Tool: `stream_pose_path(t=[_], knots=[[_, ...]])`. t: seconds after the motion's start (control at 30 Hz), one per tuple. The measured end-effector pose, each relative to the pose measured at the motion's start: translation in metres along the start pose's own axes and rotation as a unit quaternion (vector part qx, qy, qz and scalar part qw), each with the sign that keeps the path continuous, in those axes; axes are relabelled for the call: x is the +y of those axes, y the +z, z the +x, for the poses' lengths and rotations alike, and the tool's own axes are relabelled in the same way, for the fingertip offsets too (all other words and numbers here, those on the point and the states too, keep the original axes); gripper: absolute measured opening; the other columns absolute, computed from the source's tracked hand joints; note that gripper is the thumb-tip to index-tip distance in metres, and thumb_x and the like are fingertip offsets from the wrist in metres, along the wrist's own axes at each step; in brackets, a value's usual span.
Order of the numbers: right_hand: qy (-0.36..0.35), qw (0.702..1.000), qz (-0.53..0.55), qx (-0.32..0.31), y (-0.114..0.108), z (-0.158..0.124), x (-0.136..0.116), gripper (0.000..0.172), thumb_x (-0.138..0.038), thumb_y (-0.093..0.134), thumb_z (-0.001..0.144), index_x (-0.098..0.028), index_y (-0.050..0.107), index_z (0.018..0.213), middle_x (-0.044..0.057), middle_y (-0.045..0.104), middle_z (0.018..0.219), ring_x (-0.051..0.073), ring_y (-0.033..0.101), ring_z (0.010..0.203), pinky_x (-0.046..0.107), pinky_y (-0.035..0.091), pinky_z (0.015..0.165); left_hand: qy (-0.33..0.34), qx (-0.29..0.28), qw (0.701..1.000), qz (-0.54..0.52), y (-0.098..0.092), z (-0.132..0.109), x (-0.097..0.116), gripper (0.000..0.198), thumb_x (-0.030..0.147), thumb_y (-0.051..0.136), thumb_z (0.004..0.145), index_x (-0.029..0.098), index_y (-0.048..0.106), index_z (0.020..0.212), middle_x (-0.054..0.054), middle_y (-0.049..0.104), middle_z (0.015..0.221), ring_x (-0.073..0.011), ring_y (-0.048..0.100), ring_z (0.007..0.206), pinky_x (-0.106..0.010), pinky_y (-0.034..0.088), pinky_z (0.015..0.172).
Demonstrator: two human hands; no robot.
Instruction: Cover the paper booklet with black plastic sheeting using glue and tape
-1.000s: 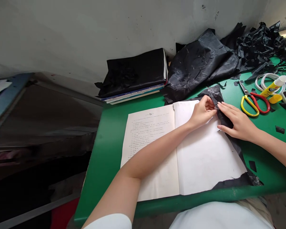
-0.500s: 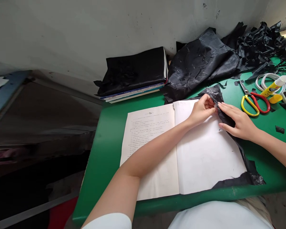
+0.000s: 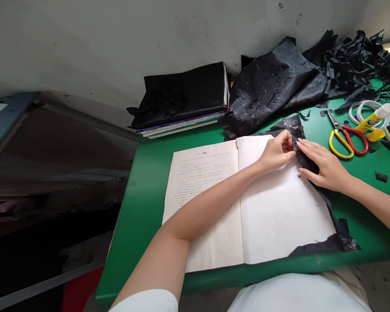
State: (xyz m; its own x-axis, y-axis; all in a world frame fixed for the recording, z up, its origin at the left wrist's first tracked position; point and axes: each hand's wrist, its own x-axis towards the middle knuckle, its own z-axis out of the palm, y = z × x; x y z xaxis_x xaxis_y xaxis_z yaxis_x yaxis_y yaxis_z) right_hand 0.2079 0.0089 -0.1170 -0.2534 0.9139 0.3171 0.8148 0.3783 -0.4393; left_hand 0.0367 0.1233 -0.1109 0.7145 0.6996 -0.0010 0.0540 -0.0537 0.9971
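Observation:
An open book (image 3: 214, 203) lies on the green table (image 3: 149, 182), printed text on its left page and a blank white sheet on the right. A black plastic sheet (image 3: 290, 125) lies under the book's right side and folds over the page's right edge. My left hand (image 3: 276, 151) pinches that black fold at the top right corner of the page. My right hand (image 3: 323, 167) lies flat with fingers spread, pressing the black strip onto the page edge just right of the left hand.
A stack of books under black plastic (image 3: 182, 102) stands at the back left by the wall. Crumpled black plastic (image 3: 279, 82) piles at the back. Red and yellow scissors (image 3: 346, 138), a glue stick (image 3: 375, 117) and white cable (image 3: 360, 108) lie at right. Black scraps (image 3: 381, 176) dot the table.
Both hands stay at the page's top right corner; the left hand's fingers have shifted slightly along the black fold. The view has drifted a little.

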Motion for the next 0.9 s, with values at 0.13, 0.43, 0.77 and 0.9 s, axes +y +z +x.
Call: stream_pose_path(t=[0.13, 0.43, 0.77, 0.9], knots=[[0.004, 1.0, -0.027, -0.01, 0.001, 0.0, -0.002, 0.073, -0.043, 0.055, 0.095, -0.015, 0.03, 0.157, 0.017, 0.046, 0.155, 0.031, 0.042, 0.145, 0.052, 0.041, 0.119, 0.015, -0.017, 1.0, -0.011, 0.0, 0.0, -0.001, 0.039, 0.023, 0.076, 0.072, 0.019, 0.039, 0.079, 0.007, 0.047, 0.073, -0.0044, 0.055, 0.064, -0.018, 0.046, 0.061], [0.053, 0.999, -0.009, 0.007, 0.001, 0.001, -0.006, 0.077, -0.049, 0.053, 0.094, -0.014, 0.024, 0.156, 0.021, 0.048, 0.151, 0.034, 0.049, 0.139, 0.055, 0.046, 0.111, 0.016, -0.068, 0.997, -0.037, 0.001, -0.002, -0.003, 0.055, 0.055, 0.083, 0.066, 0.015, 0.051, 0.087, 0.002, 0.059, 0.077, -0.0069, 0.059, 0.071, -0.022, 0.052, 0.068], [0.149, 0.986, 0.042, 0.056, -0.001, -0.006, -0.026, 0.039, -0.038, 0.055, 0.091, -0.019, 0.046, 0.123, 0.021, 0.058, 0.138, 0.033, 0.058, 0.127, 0.05, 0.053, 0.099, 0.0, -0.063, 0.997, -0.048, 0.0, -0.002, -0.002, 0.054, 0.058, 0.08, 0.069, 0.012, 0.06, 0.091, -0.003, 0.069, 0.083, -0.0103, 0.067, 0.077, -0.025, 0.056, 0.075], [0.18, 0.98, 0.049, 0.067, -0.002, -0.007, -0.03, 0.028, -0.032, 0.055, 0.087, -0.022, 0.046, 0.112, 0.019, 0.062, 0.133, 0.031, 0.064, 0.117, 0.047, 0.055, 0.091, -0.008, -0.057, 0.997, -0.042, 0.0, -0.002, -0.002, 0.058, 0.061, 0.079, 0.069, 0.012, 0.06, 0.093, -0.004, 0.069, 0.083, -0.0105, 0.067, 0.076, -0.026, 0.056, 0.075]])
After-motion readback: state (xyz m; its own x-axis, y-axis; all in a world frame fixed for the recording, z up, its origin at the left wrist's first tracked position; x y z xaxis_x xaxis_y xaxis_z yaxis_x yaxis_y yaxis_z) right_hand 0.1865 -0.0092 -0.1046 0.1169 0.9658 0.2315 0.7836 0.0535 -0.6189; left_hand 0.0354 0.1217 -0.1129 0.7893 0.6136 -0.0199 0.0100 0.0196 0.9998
